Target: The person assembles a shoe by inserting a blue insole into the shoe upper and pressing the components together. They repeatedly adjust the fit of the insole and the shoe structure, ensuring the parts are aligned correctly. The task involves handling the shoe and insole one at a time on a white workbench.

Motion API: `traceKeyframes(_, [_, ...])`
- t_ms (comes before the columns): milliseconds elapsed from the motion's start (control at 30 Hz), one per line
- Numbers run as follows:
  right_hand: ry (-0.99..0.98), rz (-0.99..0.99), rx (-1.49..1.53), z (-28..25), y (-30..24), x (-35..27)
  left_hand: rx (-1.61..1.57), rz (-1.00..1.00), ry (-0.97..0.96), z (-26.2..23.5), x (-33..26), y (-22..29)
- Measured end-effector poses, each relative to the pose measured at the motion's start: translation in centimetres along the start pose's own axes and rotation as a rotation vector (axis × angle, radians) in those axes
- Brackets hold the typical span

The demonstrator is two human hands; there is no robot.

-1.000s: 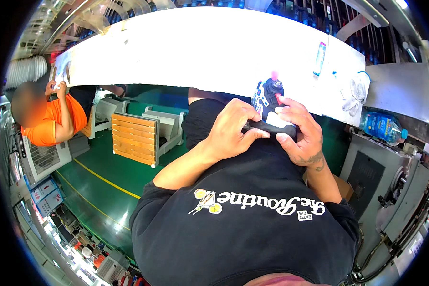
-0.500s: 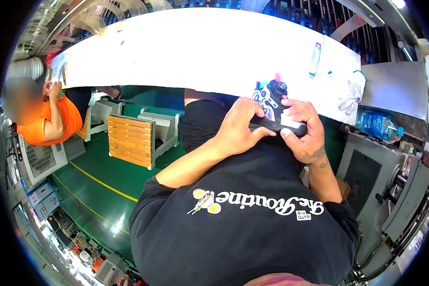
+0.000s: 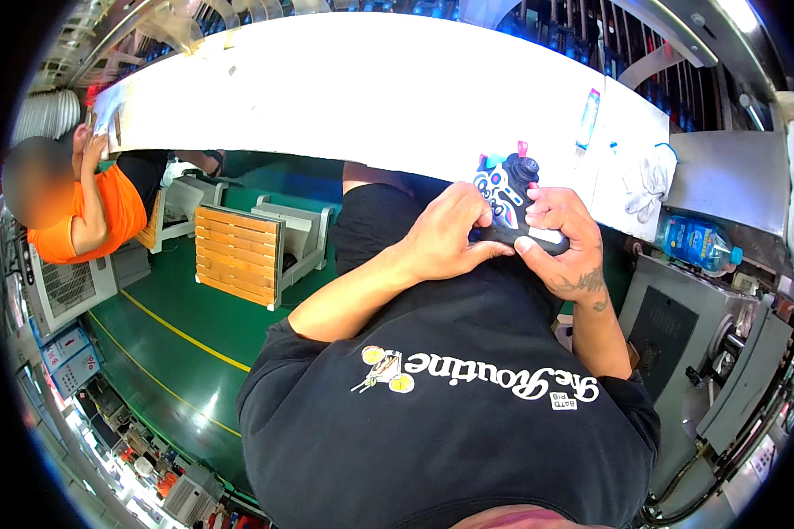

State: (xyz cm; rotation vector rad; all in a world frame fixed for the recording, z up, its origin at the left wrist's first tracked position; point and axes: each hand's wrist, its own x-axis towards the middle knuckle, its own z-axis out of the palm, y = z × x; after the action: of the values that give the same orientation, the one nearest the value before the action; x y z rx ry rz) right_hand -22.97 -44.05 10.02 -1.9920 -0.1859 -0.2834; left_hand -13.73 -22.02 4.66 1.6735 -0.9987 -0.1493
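At the near edge of the white worktable (image 3: 326, 97), I hold a dark shoe (image 3: 505, 196) with white, blue and red patterned sides and a pink pull tab at its far end. My left hand (image 3: 450, 234) grips its left side, thumb along the black sole edge. On the right side, the fingers of my right hand (image 3: 566, 240) wrap round the upper, and the thumb presses near a white patch on the sole. My hands cover part of the shoe, so its full shape is hidden.
A slim blue-and-white tube (image 3: 588, 119) and white gloves (image 3: 651, 187) lie on the table's right part. Beyond its corner is a blue-labelled bottle (image 3: 697, 242) above a grey machine (image 3: 679, 309). A slatted wooden seat (image 3: 238, 256) and an orange-shirted person (image 3: 97, 220) are at left.
The shoe has tilted slightly in my hands, so more of its patterned side and the pink tab show. My left fingers have shifted a little along it. The co-worker's hands have moved up.
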Motion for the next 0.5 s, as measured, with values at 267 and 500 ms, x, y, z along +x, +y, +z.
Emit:
traceKeyframes(267, [-0.057,0.037,0.004,-0.3,-0.3,0.3,0.098,0.174,-0.030,-0.6,1.1,-1.7])
traceKeyframes(500, [-0.109,0.037,-0.050,-1.1,-0.2,0.1,0.097,0.178,-0.185,-0.8,4.1,-2.8])
